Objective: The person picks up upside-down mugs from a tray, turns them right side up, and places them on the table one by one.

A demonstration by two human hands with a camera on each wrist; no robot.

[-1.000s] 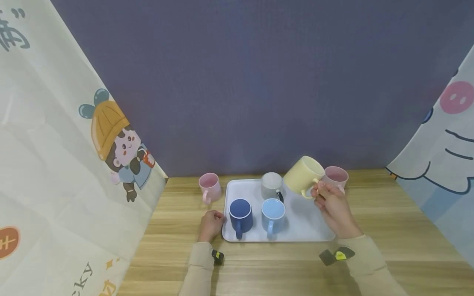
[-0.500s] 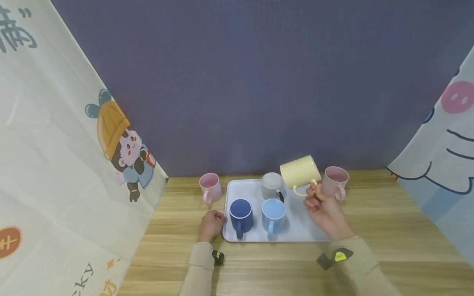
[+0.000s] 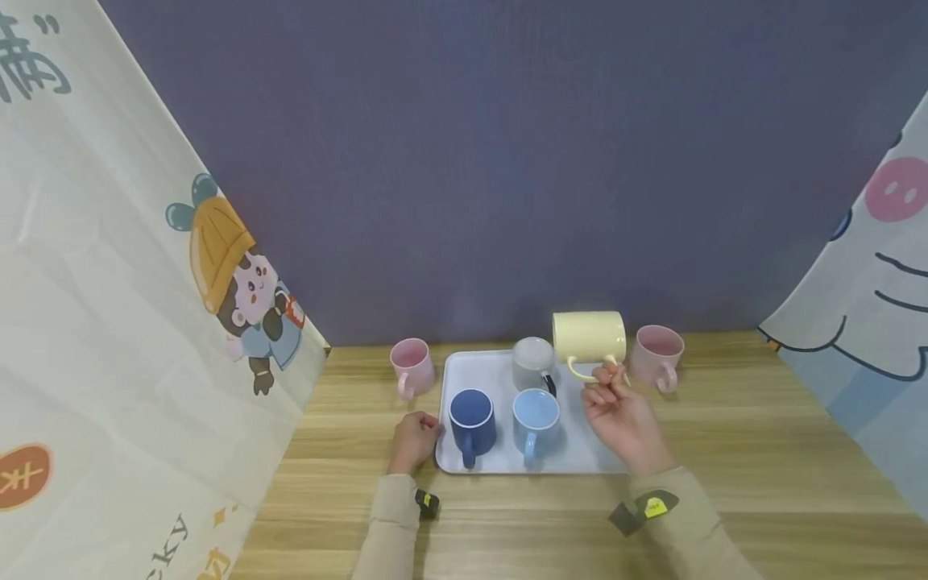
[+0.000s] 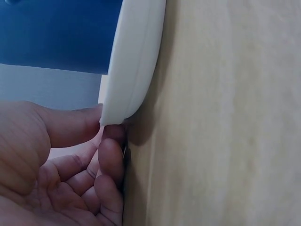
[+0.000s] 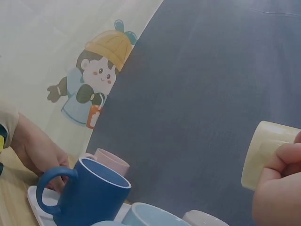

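My right hand grips the handle of a pale yellow mug, which lies sideways in the air above the back right of the white tray. In the right wrist view, the curled fingers cover part of this yellow mug. At the tray's left edge, my left hand pinches the rim; the left wrist view has the thumb on top and fingers below. Standing on the tray are a dark blue mug, a light blue mug and a grey mug with a black handle.
One pink mug stands on the wooden table left of the tray. Another pink mug is at the back right, close to the yellow mug. A dark partition rises behind, with printed curtains at both sides.
My right hand has shifted left and slightly down, turning the yellow mug from a tilt to level on its side. The right pink mug's handle is now uncovered. My left hand stays put.
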